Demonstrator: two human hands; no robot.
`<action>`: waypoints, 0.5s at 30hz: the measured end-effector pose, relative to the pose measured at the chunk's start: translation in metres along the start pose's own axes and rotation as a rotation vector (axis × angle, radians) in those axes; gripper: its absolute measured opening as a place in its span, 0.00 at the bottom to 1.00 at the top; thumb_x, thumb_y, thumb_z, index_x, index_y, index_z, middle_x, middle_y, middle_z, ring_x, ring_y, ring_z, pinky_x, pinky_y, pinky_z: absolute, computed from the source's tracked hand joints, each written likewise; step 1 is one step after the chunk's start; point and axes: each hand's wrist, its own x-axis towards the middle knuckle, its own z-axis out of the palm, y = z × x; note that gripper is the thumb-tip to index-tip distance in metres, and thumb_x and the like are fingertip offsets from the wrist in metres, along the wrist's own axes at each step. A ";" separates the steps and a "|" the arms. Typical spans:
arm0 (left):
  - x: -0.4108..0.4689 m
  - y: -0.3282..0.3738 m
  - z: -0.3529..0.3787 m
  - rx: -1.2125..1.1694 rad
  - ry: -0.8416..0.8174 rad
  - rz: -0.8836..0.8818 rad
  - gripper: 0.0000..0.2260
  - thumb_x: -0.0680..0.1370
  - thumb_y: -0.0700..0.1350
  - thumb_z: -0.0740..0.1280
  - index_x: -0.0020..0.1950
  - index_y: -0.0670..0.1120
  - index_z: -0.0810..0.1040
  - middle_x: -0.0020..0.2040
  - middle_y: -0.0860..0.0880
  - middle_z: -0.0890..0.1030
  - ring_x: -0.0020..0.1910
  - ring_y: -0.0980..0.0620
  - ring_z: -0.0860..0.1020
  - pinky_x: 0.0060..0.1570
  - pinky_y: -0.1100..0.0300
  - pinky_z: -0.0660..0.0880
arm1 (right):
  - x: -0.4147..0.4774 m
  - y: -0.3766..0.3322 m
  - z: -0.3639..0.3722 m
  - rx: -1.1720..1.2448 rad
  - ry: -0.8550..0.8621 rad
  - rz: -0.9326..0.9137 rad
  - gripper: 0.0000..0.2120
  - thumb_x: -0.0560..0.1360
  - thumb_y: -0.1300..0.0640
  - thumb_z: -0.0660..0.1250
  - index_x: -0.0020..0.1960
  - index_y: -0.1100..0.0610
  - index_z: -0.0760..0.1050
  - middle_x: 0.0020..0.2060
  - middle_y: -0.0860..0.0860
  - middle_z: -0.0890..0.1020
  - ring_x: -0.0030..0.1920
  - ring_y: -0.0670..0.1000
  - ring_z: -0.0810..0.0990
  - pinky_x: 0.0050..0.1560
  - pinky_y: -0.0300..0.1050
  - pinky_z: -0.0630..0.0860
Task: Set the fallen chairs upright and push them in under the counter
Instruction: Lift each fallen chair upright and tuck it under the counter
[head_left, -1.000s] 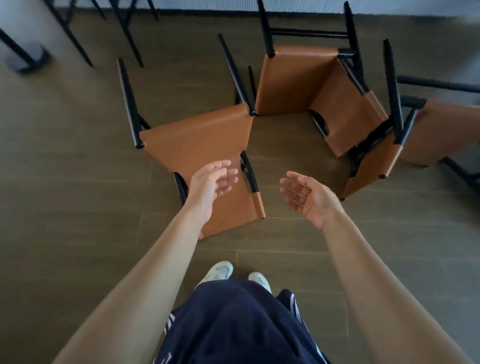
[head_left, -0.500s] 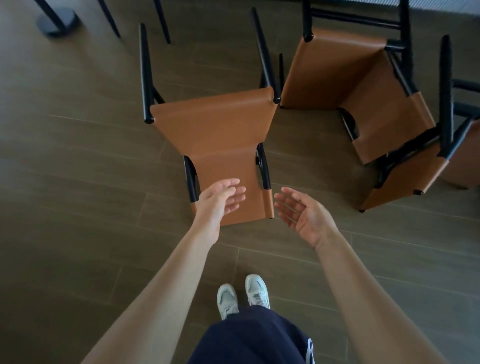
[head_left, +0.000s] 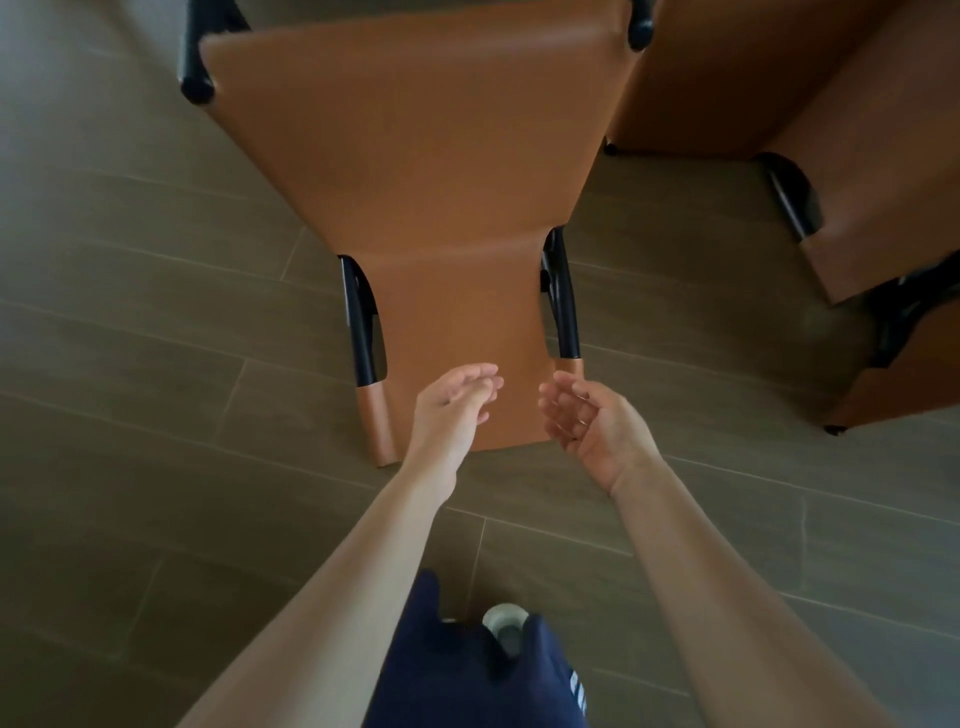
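While the brown fallen chair (head_left: 415, 182) lies tipped over on the floor (head_left: 130, 364), the near end of its backrest sits directly under and just beyond the fingers of both hands. The left hand (head_left: 447, 410) and right hand (head_left: 592, 426) hover close together, palms facing, fingers (head_left: 478, 374) loosely apart and gripping nothing; whether they touch the leather I cannot tell. The seat stretches away ahead of the fingertips. Bare floor opens left of the left fingers. Right of the right fingers, past a strip of floor, a 2nd chair (head_left: 857, 130) lies tipped, close beside the 1st chair's far corner.
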 end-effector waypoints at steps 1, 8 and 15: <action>0.015 -0.017 0.001 0.017 -0.004 0.008 0.08 0.80 0.41 0.64 0.53 0.52 0.80 0.50 0.54 0.84 0.53 0.58 0.81 0.55 0.60 0.77 | 0.020 0.011 -0.003 0.000 -0.003 0.005 0.09 0.79 0.59 0.62 0.53 0.58 0.81 0.46 0.54 0.87 0.44 0.51 0.85 0.47 0.47 0.79; 0.116 -0.113 0.005 0.214 -0.066 0.126 0.10 0.80 0.40 0.64 0.55 0.54 0.80 0.52 0.58 0.82 0.54 0.62 0.78 0.55 0.66 0.73 | 0.144 0.079 -0.016 0.049 -0.015 0.035 0.09 0.79 0.58 0.63 0.52 0.58 0.81 0.45 0.54 0.87 0.47 0.53 0.84 0.48 0.48 0.77; 0.200 -0.178 0.005 0.483 -0.151 0.202 0.21 0.78 0.29 0.55 0.63 0.47 0.78 0.58 0.56 0.78 0.58 0.63 0.73 0.47 0.82 0.65 | 0.239 0.124 -0.018 0.117 -0.017 0.076 0.10 0.80 0.59 0.59 0.49 0.59 0.79 0.42 0.54 0.86 0.47 0.53 0.82 0.46 0.47 0.75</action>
